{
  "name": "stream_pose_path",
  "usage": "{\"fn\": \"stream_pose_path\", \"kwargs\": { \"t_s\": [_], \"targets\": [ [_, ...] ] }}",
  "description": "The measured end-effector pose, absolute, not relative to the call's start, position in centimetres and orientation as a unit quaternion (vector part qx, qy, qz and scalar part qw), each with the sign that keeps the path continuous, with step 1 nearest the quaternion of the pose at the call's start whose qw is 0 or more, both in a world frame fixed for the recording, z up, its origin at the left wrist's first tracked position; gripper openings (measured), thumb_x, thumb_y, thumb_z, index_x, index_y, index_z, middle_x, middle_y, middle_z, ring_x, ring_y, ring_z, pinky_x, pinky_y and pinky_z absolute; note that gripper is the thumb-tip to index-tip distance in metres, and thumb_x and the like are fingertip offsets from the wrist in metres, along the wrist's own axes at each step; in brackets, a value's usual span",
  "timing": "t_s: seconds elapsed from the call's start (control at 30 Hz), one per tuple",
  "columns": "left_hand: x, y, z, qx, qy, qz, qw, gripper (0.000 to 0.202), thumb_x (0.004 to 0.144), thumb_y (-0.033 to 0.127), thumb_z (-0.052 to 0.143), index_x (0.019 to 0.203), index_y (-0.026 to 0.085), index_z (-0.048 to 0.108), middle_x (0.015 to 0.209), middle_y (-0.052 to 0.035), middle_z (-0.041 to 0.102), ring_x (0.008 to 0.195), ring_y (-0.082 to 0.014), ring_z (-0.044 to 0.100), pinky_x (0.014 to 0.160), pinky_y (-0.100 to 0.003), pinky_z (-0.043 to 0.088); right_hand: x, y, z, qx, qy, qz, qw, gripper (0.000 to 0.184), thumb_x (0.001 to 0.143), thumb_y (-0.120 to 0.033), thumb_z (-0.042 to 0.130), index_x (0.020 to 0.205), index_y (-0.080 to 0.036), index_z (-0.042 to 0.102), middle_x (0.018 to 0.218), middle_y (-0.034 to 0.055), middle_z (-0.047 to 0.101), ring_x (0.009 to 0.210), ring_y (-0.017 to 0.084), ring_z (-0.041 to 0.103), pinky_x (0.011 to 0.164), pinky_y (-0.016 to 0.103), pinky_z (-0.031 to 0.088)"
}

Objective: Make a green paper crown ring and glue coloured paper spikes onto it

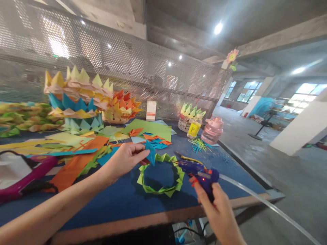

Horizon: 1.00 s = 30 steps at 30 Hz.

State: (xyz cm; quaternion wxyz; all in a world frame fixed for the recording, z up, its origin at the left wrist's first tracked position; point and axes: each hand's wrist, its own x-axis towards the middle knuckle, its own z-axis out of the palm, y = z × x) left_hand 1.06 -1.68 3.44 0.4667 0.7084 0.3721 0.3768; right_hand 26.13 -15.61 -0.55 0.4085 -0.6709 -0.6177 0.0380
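Left hand [122, 160] pinches one blue folded piece [150, 152] over one green paper ring [161, 175] near the table's [122, 204] front edge; right hand [219, 207] grips one glue gun [200, 172].

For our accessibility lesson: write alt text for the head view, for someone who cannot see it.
A left hand holds a blue folded paper piece by a green paper ring on a blue table; the right hand holds a blue glue gun.

A blue folded paper piece [150, 153], pointed and upright, is pinched in the left hand [122, 161] just above the near-left rim of a green folded-paper ring [163, 158] that lies flat on the blue desk [122, 200]. The right hand [217, 207] grips a blue glue gun [201, 173]. Its red light glows, its nozzle points left at the ring's right edge, and a clear glue stick [255, 197] trails from its back.
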Motion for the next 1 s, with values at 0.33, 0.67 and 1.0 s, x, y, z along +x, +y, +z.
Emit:
{"fn": "stream_pose_path", "kwargs": {
  "t_s": [0.33,0.67,1.0],
  "targets": [
    [1.1,-2.7,2.1,0.766,0.340,0.357,0.412,0.026,0.082,0.037,0.052,0.065,0.018,0.050,0.060,0.0038,0.048,0.061,-0.0126,0.057,0.060,-0.023,0.049,37.1,-13.9,1.8,-0.825,-0.514,-0.027,0.232,0.045,0.076,-0.065,0.037,0.061,-0.025,0.052,0.049,-0.0010,0.050,0.050,0.018,0.049,0.052,0.029,0.041],
    [0.5,-3.9,0.6,0.835,0.341,0.354,0.246,0.029,0.089,0.032,0.051,0.064,0.018,0.055,0.059,0.0036,0.048,0.057,-0.0106,0.047,0.053,-0.023,0.037,37.3,-12.8,-0.9,-0.846,-0.472,-0.197,0.149,0.049,0.087,-0.055,0.033,0.091,-0.016,0.063,0.090,0.0163,0.065,0.082,0.033,0.062,0.068,0.041,0.046],
    [0.7,-4.4,-0.4,0.841,0.323,0.345,0.262,0.017,0.089,0.025,0.054,0.085,0.021,0.070,0.083,-0.0031,0.070,0.085,-0.0174,0.063,0.078,-0.030,0.050,21.8,-13.7,-1.3,-0.512,-0.756,-0.180,0.367,0.020,0.085,-0.031,0.062,0.103,-0.021,0.063,0.099,0.0060,0.063,0.093,0.021,0.059,0.083,0.033,0.042]
  ]
}}
